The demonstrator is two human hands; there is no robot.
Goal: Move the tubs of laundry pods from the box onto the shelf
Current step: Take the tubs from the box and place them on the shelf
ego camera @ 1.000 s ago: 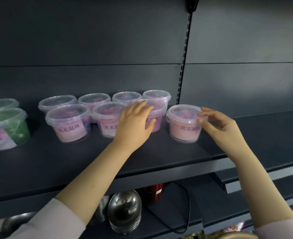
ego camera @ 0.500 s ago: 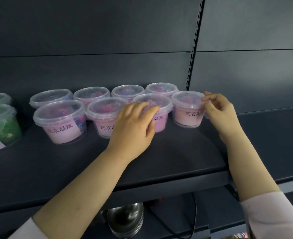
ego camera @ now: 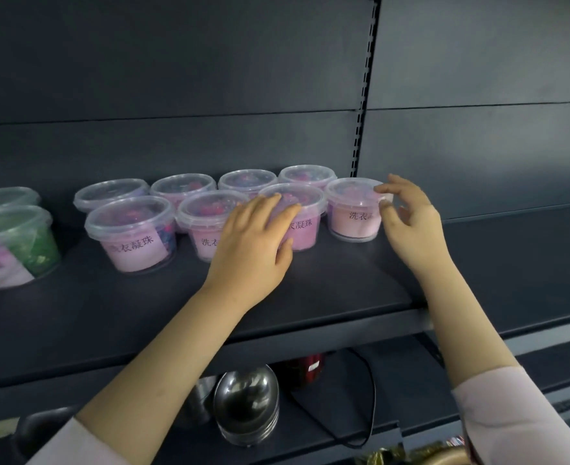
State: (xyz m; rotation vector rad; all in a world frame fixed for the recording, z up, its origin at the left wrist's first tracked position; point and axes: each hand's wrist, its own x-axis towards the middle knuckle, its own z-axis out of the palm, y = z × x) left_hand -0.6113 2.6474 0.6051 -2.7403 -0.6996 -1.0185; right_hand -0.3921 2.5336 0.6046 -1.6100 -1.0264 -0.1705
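Observation:
Several clear lidded tubs of pink laundry pods stand in two rows on the dark shelf [ego camera: 310, 290]. My left hand [ego camera: 253, 250] is cupped against the front of one front-row tub [ego camera: 305, 203], with its fingertips on the lid. The rightmost tub [ego camera: 350, 216] stands beside it, close to the back row. My right hand [ego camera: 411, 223] is at that tub's right side, fingers spread, with index and thumb touching the lid rim. No box is in view.
Two tubs with green pods [ego camera: 15, 243] sit at the shelf's left end. A slotted upright [ego camera: 364, 95] divides the back panels. Below the shelf are stacked metal bowls [ego camera: 246, 404], a red object [ego camera: 305, 367] and a black cable [ego camera: 372, 397].
My right hand slid the rightmost tub back and left into line with the others, then loosened its fingers. My left hand stayed on its tub.

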